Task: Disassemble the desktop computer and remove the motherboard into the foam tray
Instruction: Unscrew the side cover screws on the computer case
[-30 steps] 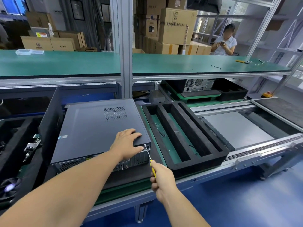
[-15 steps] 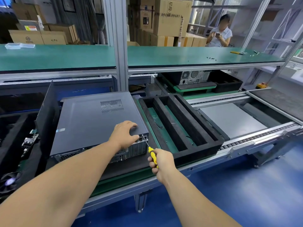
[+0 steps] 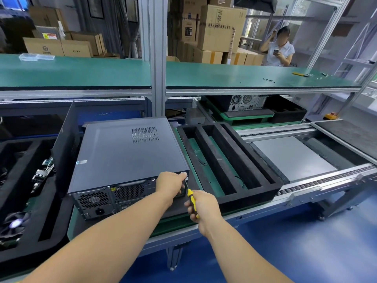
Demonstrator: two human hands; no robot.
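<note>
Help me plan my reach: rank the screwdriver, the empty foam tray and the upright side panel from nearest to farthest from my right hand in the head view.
1. screwdriver, gripped in the right hand.
2. foam tray, just right.
3. side panel, far left past the computer case.

Cardboard boxes stacked behind the green upper shelf — a seated person holding a phone; second computer beneath the shelf
</note>
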